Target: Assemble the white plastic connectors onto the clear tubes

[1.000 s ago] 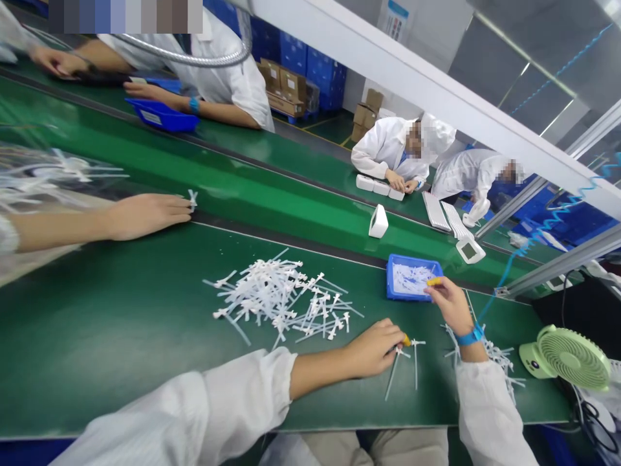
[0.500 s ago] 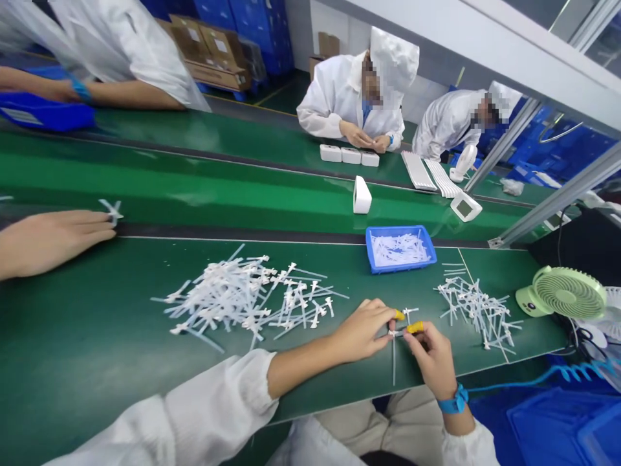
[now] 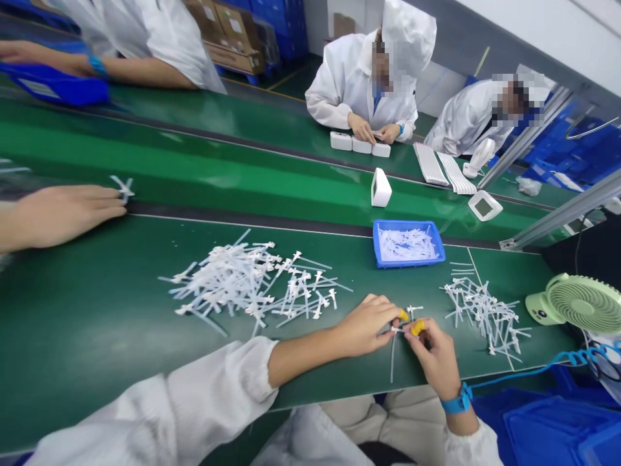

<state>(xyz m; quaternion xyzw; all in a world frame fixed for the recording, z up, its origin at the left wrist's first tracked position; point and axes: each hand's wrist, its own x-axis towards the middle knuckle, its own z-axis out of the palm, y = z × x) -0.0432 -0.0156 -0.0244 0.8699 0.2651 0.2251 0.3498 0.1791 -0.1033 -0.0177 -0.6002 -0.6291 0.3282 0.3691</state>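
My left hand (image 3: 371, 325), with a yellow finger cot, pinches the white joint of a small connector with thin tubes (image 3: 392, 356); one tube hangs down toward the bench's front edge. My right hand (image 3: 433, 349), also wearing a yellow cot and a blue wrist strap (image 3: 457, 399), grips a tube at the connector's right side. Just behind the fingertips lies another white tube connector (image 3: 412, 310). To the left spreads a large pile of tube connectors (image 3: 233, 281). A smaller pile (image 3: 482, 314) lies right of my right hand.
A blue tray (image 3: 409, 264) of short tubes stands behind my hands. At right are a green fan (image 3: 577, 301) and a coiled blue cord (image 3: 577, 356). Another person's hand (image 3: 72, 213) holds a connector at far left. White devices (image 3: 381, 188) stand on the belt; co-workers sit across.
The camera view has shifted a little. My hands keep their pinch on the tube connector, almost unmoved. The co-worker opposite has moved a hand down over the white boxes.
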